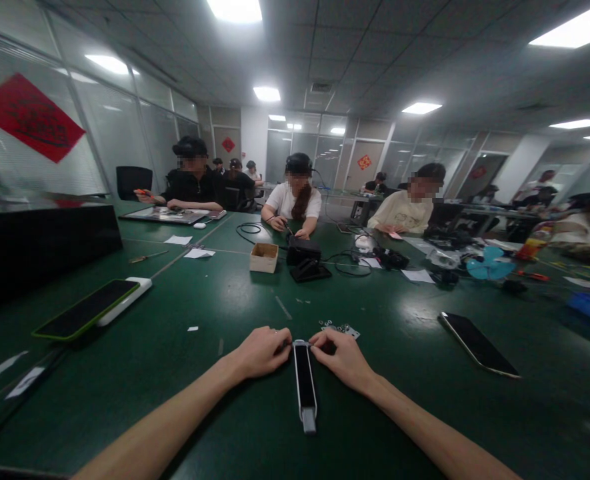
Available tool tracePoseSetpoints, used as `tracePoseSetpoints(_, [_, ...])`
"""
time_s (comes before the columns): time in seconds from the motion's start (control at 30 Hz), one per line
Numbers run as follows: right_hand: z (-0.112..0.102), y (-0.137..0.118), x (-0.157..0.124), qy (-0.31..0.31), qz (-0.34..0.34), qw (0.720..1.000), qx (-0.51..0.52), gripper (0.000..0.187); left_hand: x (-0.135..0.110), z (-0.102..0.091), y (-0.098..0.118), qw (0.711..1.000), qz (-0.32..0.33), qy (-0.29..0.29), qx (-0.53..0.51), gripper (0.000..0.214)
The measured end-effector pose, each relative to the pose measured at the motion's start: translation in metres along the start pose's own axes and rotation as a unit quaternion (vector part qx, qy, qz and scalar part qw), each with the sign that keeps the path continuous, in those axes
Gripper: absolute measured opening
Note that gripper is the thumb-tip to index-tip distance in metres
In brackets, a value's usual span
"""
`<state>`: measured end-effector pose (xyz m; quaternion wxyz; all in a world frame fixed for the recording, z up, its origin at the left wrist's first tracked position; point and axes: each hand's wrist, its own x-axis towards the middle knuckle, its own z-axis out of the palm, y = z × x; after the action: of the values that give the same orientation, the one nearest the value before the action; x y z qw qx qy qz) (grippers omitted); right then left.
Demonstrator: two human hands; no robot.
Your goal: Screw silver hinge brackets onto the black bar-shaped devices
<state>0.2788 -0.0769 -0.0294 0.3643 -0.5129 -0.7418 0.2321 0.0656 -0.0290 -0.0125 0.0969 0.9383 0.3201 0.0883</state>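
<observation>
A slim white-framed bar with a black face [304,377] lies lengthwise on the green table in front of me, a grey block-like tip [309,421] at its near end. My left hand [265,350] is closed, its thumb and fingers pinched at the left of the bar's far end. On the other side my right hand [342,357] pinches at the right of that same end. A thin greyish edge shows between the fingertips; what exactly each hand grips is hidden. Several small metal rings and plates [347,329] lie just beyond my right hand.
A phone [479,345] lies at right; another phone in a green case [89,308] rests on a white block at left. Further off are a small open box [264,258], a black device with cables [303,251], a screwdriver [148,257] and blue fan blades [490,264]. Several people sit across the table.
</observation>
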Motion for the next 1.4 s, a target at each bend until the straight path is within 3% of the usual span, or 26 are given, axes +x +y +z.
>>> tracePoseSetpoints(1.4, [-0.0002,0.0039,-0.0014,-0.006,-0.047,0.998,-0.035,0.004,0.0006,0.0021,-0.0015,1.000,-0.005,0.008,-0.008,0.011])
